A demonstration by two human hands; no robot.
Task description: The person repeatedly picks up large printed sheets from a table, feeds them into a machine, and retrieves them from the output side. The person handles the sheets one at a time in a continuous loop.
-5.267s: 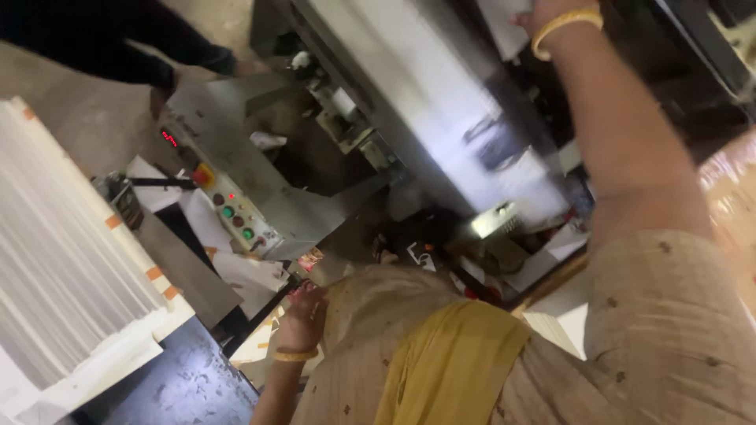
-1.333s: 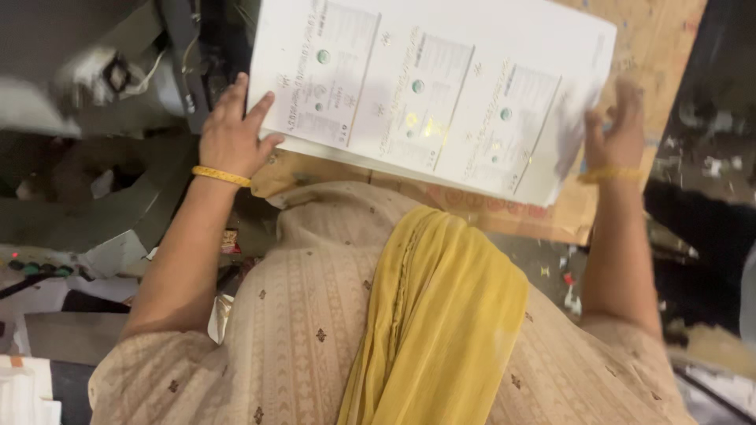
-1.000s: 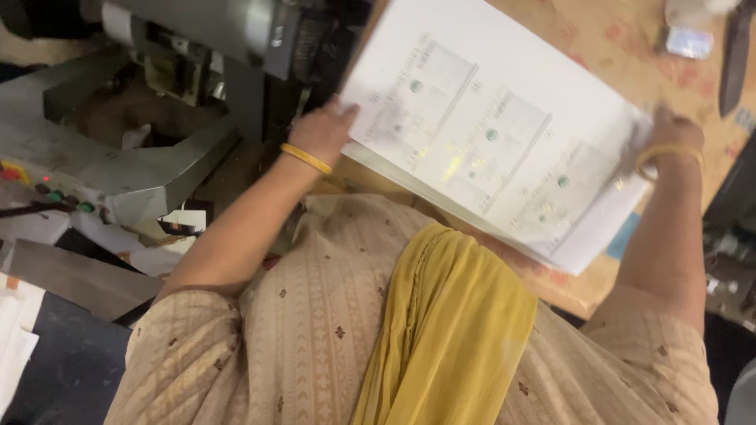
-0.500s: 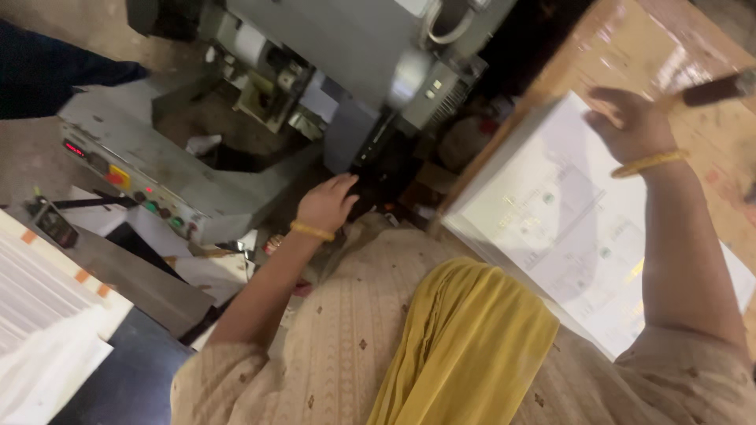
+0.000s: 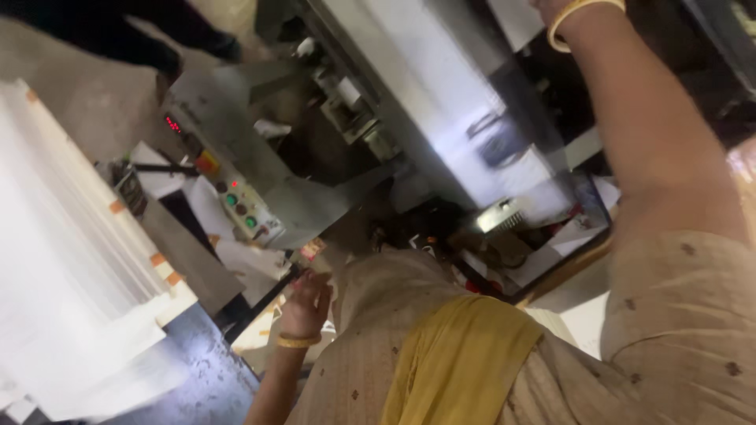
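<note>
Our left hand (image 5: pixel 305 303) hangs low beside our tunic, fingers loosely curled and half open, with nothing in it that we can make out; a gold bangle (image 5: pixel 295 341) sits on the wrist just below it. Just above the hand lies a clutter of paper scraps (image 5: pixel 311 250) and a dark rod (image 5: pixel 260 303) slanting past the fingers. Further up from it is the machine's control panel (image 5: pixel 236 201), with green buttons and small red lights. Off to the hand's left, well apart, a tall white paper stack (image 5: pixel 71 267) rests on a dark counter (image 5: pixel 189 370).

Our right hand (image 5: pixel 551 6) is raised to the top edge of the head view and is mostly cut off there, so we cannot tell whether it grips anything or how far it is open; only the wrist and its bangle (image 5: pixel 584 17) show. Near it at the top edge is a white sheet (image 5: pixel 516 20). Below the forearm runs the grey metal machine (image 5: pixel 441 102).

As for progress, we judge the work is between steps: neither hand visibly carries paper, the stack stands untouched on the left, and the left hand is not at the buttons.
</note>
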